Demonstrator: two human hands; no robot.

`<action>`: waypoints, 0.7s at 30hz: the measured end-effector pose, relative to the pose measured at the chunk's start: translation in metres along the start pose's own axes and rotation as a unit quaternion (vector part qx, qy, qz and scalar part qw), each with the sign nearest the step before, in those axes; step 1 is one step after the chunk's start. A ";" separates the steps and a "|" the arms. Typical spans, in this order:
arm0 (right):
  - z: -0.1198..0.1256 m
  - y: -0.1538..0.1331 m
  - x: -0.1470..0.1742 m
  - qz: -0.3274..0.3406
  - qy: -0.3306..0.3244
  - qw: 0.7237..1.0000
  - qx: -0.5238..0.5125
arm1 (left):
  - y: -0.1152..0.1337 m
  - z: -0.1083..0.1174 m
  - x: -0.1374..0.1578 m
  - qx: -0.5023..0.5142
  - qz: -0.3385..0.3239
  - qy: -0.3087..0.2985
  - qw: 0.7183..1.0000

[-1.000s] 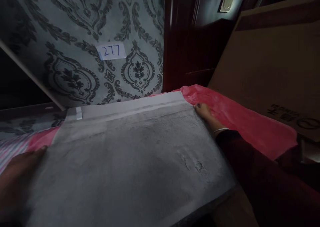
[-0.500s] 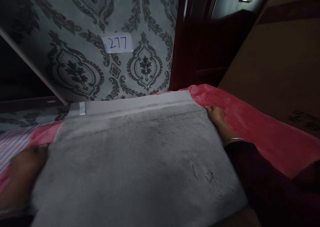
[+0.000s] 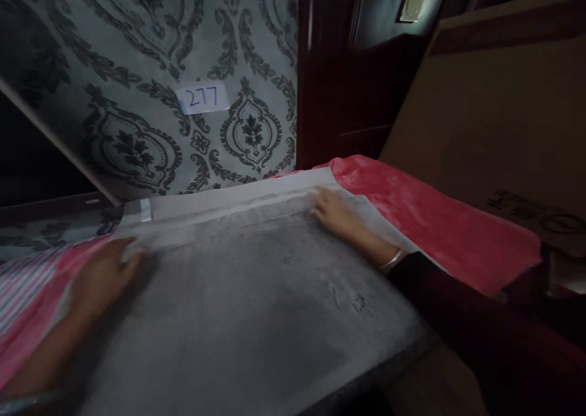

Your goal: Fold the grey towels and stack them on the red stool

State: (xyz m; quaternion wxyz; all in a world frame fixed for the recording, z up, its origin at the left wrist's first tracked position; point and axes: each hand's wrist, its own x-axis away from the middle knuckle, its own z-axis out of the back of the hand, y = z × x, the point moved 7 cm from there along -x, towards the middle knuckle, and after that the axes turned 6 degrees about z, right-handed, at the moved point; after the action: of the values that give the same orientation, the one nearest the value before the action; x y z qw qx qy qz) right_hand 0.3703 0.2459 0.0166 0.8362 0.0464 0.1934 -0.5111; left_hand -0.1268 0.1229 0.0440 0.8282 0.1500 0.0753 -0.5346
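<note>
A grey plush cloth (image 3: 238, 294) lies spread in front of me. Along its far side runs a smooth, paler strip (image 3: 293, 181), with a small white tag (image 3: 145, 210) near the left end. My left hand (image 3: 103, 275) is over the cloth's left side, thumb and fingers apart, somewhat blurred. Near the far right part of the cloth, my right hand (image 3: 336, 214) has its fingers spread and appears to rest on the surface; motion smears the fingertips. Neither hand holds anything that I can see.
Pink-red fabric (image 3: 412, 205) lies under and right of the cloth; striped fabric (image 3: 27, 278) is at left. Behind stand a patterned wall (image 3: 251, 123) with a paper marked 277 (image 3: 202, 98), a dark red wooden door (image 3: 339, 98), and a large cardboard box (image 3: 494, 116) at right.
Both hands have let go of the cloth's side edges and moved inward over it. The view has shifted slightly to the right, showing more of the box.
</note>
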 end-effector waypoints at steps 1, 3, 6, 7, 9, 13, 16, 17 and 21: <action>-0.010 -0.036 0.002 0.075 -0.035 0.996 -0.021 | 0.042 -0.011 0.015 0.002 -0.106 -0.039 0.994; -0.030 -0.092 0.010 0.179 -0.092 0.978 -0.049 | 0.108 -0.036 0.055 0.002 -0.273 -0.099 0.957; -0.047 -0.110 0.016 0.204 -0.123 0.969 -0.062 | 0.145 -0.065 0.096 -0.007 -0.330 -0.099 0.939; -0.048 -0.099 0.017 0.188 -0.123 0.973 -0.057 | 0.147 -0.072 0.103 -0.012 -0.334 -0.093 0.938; -0.042 -0.058 0.019 0.127 -0.120 0.984 -0.035 | 0.145 -0.077 0.106 -0.022 -0.340 -0.081 0.937; -0.013 0.051 0.045 -0.042 -0.117 0.992 0.012 | 0.142 -0.071 0.100 -0.033 -0.351 -0.060 0.934; 0.010 0.108 0.081 -0.151 -0.144 0.978 0.013 | 0.147 -0.067 0.100 -0.033 -0.353 -0.059 0.933; 0.017 0.119 0.094 -0.179 -0.156 0.971 0.010 | 0.149 -0.066 0.100 -0.033 -0.352 -0.060 0.933; 0.036 0.108 0.131 -0.205 -0.158 0.966 0.023 | 0.156 -0.062 0.104 -0.030 -0.343 -0.075 0.936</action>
State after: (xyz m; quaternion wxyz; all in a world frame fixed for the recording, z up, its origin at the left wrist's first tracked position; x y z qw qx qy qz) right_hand 0.5274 0.1774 -0.0122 0.7322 -0.0563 0.0528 -0.6767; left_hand 0.0607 0.1133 -0.0176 0.6020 0.0497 0.0760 -0.7934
